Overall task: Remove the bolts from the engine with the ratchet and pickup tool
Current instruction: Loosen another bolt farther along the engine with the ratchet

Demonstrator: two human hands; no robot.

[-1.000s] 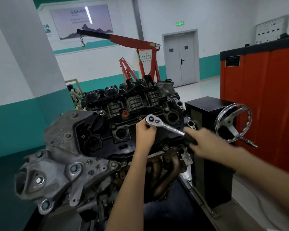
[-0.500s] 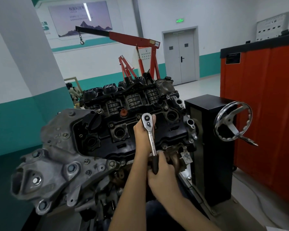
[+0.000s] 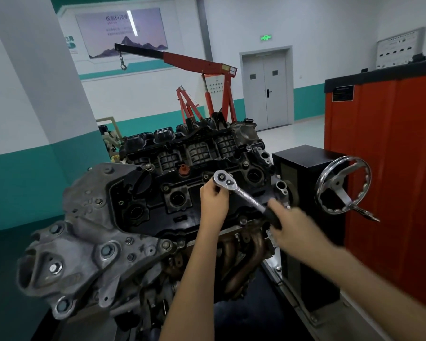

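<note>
**Ratchet on valve cover, both hands on it**

The engine [image 3: 143, 242] is seen tilted toward the camera, with the black valve cover [image 3: 192, 212] on top and a grey cast bracket [image 3: 84, 232] at the near-left end.

The ratchet [image 3: 244, 195] is laid across the right half of the valve cover. Its chrome head [image 3: 223, 178] is up and left, and the handle runs down and right.

- The left hand [image 3: 214, 203] is closed on the ratchet just under the head, fingers curled. Whatever sits below the head is hidden by that hand.
- The right hand [image 3: 295, 225] is wrapped round the black grip at the lower end of the handle. It is motion-blurred, so finger detail cannot be made out.

Hex bolts [image 3: 107, 249] are seen seated in the grey bracket, well apart from the ratchet. An orange cap [image 3: 183, 170] is seen on the cover, near the head and to its left. The exhaust manifold [image 3: 244, 249] pipes show below the cover edge, between the two forearms.

Around it:
- A black pedestal [image 3: 303, 156] stands just right of the engine, with a chrome handwheel [image 3: 343, 184] on its side.
- An orange-red cabinet [image 3: 391, 168] stands behind the pedestal.
- A red engine hoist [image 3: 199, 62] stands behind the engine, its boom reaching left with a hook [image 3: 123, 67] hanging from the end.
- A grey double door [image 3: 267, 89] is set in the far wall, under a green exit sign [image 3: 265, 37].
</note>
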